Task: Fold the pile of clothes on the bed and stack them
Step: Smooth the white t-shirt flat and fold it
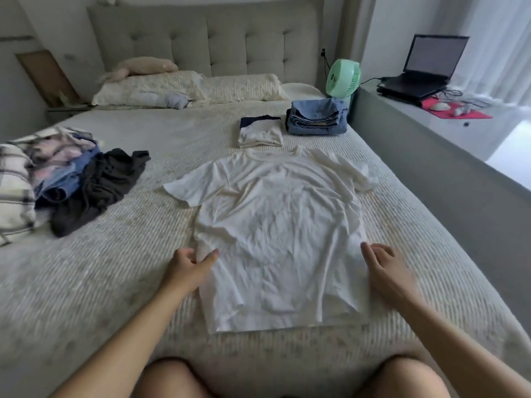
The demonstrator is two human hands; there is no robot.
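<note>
A white T-shirt (275, 225) lies spread flat on the bed (115, 282), neck toward the headboard, with both sleeves out. My left hand (191, 264) is at the shirt's left side edge, thumb and fingers loosely apart around the fabric edge. My right hand (383, 267) rests with relaxed fingers on the shirt's right side edge. An unfolded pile of clothes (66, 173) sits at the left, with a dark garment (100, 185) trailing from it. Behind the shirt lie a folded white and navy stack (260, 133) and folded jeans (317, 117).
Pillows (184, 87) and a soft toy lean at the grey headboard. A green fan (343, 79) stands at the bed's far right corner. A laptop (425, 70) sits on a ledge to the right. My knees show at the bottom edge.
</note>
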